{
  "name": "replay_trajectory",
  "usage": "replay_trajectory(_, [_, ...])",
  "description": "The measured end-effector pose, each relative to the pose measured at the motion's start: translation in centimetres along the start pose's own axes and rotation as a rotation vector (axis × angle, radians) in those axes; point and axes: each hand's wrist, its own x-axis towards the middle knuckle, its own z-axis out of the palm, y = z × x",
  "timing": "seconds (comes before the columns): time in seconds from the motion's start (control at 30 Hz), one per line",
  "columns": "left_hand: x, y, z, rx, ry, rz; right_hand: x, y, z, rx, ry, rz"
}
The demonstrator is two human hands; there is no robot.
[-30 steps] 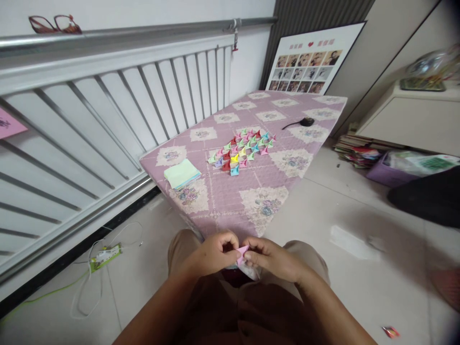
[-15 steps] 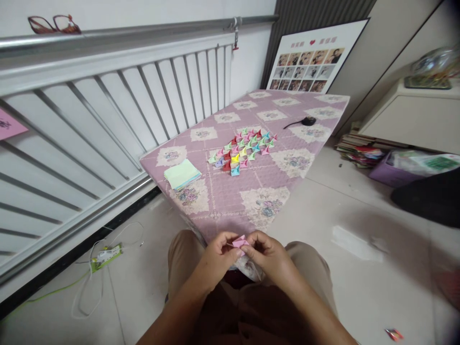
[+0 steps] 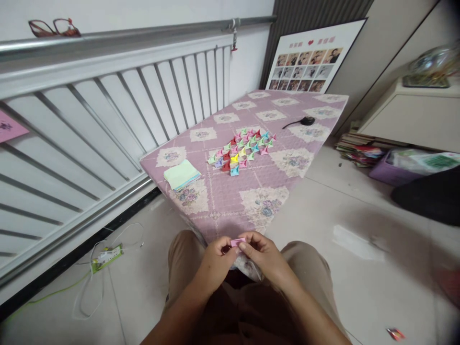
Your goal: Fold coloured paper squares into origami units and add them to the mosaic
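A small piece of folded pink paper [image 3: 237, 242] is pinched between my two hands, just off the near corner of the table. My left hand [image 3: 218, 256] grips its left end with thumb and fingers. At the right end, my right hand [image 3: 259, 250] holds it, thumb lying on the front. The fingertips behind the paper are hidden. Farther up the table, several small folded paper pieces [image 3: 235, 159] in green, pink, red, yellow and blue stand in rows. To their left lies a stack of square paper sheets [image 3: 181, 174], pale green on top.
A purple floral cloth covers the table [image 3: 230, 199]. A black object with a short cord [image 3: 307, 120] lies toward its far right. The white radiator [image 3: 143, 103] runs along the left, and a power strip [image 3: 108, 256] sits on the floor.
The pink paper has gone from a pointed, partly raised shape to a flatter, narrow rectangle. Both hands stay on it, with the fingers slightly shifted.
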Motion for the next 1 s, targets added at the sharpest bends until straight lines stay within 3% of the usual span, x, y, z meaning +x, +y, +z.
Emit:
replay_trajectory(0.37, [0.4,-1.2,0.4,0.190,0.091,0.006,0.4,0.7,0.4,-0.172,0.099,-0.049])
replay_trajectory(0.77, [2.1,-3.4,0.9,-0.088,0.029,-0.071,3.7,1.5,-0.9,-0.362,0.006,-0.098])
replay_trajectory(0.87, [2.2,-4.2,0.3,0.058,0.087,-0.009,4.8,1.8,-1.4,-0.398,-0.038,-0.087])
replay_trajectory(1.0, [1.4,-4.7,-0.3,0.504,0.192,0.247,5.8,2.8,-1.8,-0.457,-0.059,-0.097])
